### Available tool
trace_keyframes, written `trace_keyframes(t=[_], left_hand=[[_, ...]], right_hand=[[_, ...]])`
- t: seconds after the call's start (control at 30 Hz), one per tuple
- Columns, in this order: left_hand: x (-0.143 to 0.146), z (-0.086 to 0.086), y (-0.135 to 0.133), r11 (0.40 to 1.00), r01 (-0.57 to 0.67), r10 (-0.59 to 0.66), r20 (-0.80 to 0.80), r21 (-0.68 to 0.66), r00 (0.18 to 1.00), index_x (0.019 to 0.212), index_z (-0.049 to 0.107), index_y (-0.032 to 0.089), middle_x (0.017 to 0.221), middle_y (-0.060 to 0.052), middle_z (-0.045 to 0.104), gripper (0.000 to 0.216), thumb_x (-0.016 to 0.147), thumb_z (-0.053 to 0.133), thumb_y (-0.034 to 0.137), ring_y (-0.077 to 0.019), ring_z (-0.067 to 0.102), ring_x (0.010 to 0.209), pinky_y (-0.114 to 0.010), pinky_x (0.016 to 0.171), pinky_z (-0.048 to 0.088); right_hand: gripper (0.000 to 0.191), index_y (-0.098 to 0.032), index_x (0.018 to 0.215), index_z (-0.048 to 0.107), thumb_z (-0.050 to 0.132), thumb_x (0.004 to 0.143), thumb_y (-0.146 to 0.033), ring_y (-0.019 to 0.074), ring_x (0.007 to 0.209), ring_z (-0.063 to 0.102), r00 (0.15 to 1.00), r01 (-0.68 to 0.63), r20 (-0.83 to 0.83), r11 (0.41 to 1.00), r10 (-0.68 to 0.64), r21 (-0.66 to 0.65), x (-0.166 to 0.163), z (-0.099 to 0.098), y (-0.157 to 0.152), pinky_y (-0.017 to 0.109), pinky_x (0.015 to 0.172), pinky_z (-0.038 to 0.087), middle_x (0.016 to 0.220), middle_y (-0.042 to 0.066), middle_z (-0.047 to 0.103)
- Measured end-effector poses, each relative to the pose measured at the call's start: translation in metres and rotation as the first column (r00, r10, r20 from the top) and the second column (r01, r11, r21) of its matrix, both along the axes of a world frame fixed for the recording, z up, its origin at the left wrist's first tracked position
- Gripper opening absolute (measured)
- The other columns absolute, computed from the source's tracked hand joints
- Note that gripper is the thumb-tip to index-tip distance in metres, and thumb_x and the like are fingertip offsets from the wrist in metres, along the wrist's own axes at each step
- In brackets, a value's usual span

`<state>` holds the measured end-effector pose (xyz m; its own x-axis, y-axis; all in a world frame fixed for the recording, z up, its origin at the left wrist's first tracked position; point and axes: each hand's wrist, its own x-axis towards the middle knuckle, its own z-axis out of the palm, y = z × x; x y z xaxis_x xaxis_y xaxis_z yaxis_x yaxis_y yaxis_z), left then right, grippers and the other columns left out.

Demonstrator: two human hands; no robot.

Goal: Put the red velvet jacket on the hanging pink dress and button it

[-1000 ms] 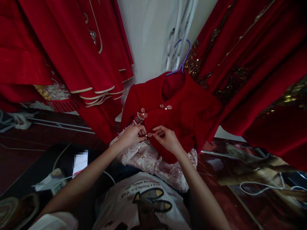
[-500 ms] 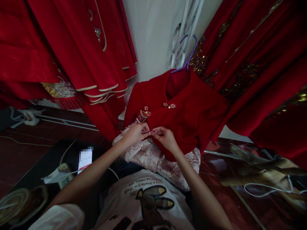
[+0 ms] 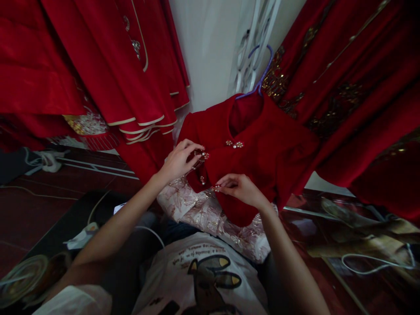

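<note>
A red jacket (image 3: 219,127) hangs on a purple hanger (image 3: 261,82), its lower part lying over my lap. At the jacket's left front, the thumb and fingers of my left hand (image 3: 179,162) close on a beaded tassel brooch (image 3: 204,155), much of it hidden by the fingers. Lower down, my right hand (image 3: 241,189) pinches a small beaded clasp (image 3: 215,188) at the open front edge. A matching clasp piece (image 3: 202,180) sits on the opposite edge, between my hands. Near the neckline, another beaded clasp (image 3: 234,144) joins the two fronts.
Red garments (image 3: 108,61) hang on the left, and gold-sequined red ones (image 3: 354,100) on the right. Pale crinkled fabric (image 3: 190,210) lies under the jacket. A power strip (image 3: 87,232) with cables and a lidded cup (image 3: 24,275) are at lower left.
My hands have moved apart. The left has gone up from the lower clasp to the tassel brooch; the right has shifted slightly right and down with its clasp piece, and the lower edges now part.
</note>
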<state>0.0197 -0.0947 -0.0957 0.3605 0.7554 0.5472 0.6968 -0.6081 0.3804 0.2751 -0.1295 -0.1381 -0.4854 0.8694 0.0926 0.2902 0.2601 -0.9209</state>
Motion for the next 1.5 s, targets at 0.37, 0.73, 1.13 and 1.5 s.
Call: trace_keyframes(t=[0.37, 0.73, 1.13, 1.5], left_hand=[[-0.002, 0.036, 0.035, 0.940, 0.322, -0.242, -0.450, 0.110, 0.860, 0.102, 0.066, 0.017, 0.110, -0.008, 0.056, 0.019, 0.096, 0.052, 0.030, -0.0201, 0.050, 0.102, -0.035, 0.092, 0.044], [0.007, 0.004, 0.027, 0.941, 0.222, -0.117, -0.368, 0.257, 0.922, 0.098, 0.062, 0.015, 0.094, -0.008, 0.065, 0.024, 0.101, 0.040, 0.026, -0.0186, 0.053, 0.090, -0.034, 0.086, 0.043], [0.073, 0.041, 0.034, 0.916, 0.245, -0.139, -0.324, 0.318, 0.936, 0.116, 0.061, 0.020, 0.112, -0.009, 0.056, 0.025, 0.098, 0.048, 0.032, -0.0228, 0.051, 0.101, -0.040, 0.088, 0.043], [0.092, 0.037, 0.046, 0.855, 0.292, -0.092, -0.430, 0.428, 0.898, 0.104, 0.058, 0.017, 0.111, -0.007, 0.063, 0.019, 0.098, 0.041, 0.022, -0.0223, 0.050, 0.119, -0.059, 0.119, 0.018]], right_hand=[[0.016, -0.018, 0.089, 0.073, 0.071, 0.079, -0.030, 0.0143, 0.077, 0.069, 1.000, 0.001, 0.021, 1.000, -0.001, 0.018, 0.006, 0.013, -0.006, 0.028, 0.074, 0.056, 0.085, 0.003, 0.075], [0.015, -0.019, 0.089, 0.073, 0.071, 0.079, -0.030, 0.0142, 0.076, 0.069, 1.000, 0.008, 0.000, 1.000, -0.008, 0.014, 0.003, 0.014, -0.007, 0.028, 0.073, 0.055, 0.084, 0.003, 0.075], [0.012, -0.019, 0.089, 0.072, 0.069, 0.080, -0.027, 0.0122, 0.073, 0.065, 0.983, -0.149, 0.104, 0.989, 0.149, -0.007, 0.023, 0.031, -0.019, 0.025, 0.070, 0.054, 0.081, 0.001, 0.072], [0.026, -0.020, 0.103, 0.070, 0.068, 0.082, -0.034, 0.0141, 0.078, 0.068, 0.993, -0.065, 0.099, 0.996, 0.070, -0.060, 0.053, 0.052, -0.025, 0.026, 0.071, 0.056, 0.084, 0.003, 0.072]])
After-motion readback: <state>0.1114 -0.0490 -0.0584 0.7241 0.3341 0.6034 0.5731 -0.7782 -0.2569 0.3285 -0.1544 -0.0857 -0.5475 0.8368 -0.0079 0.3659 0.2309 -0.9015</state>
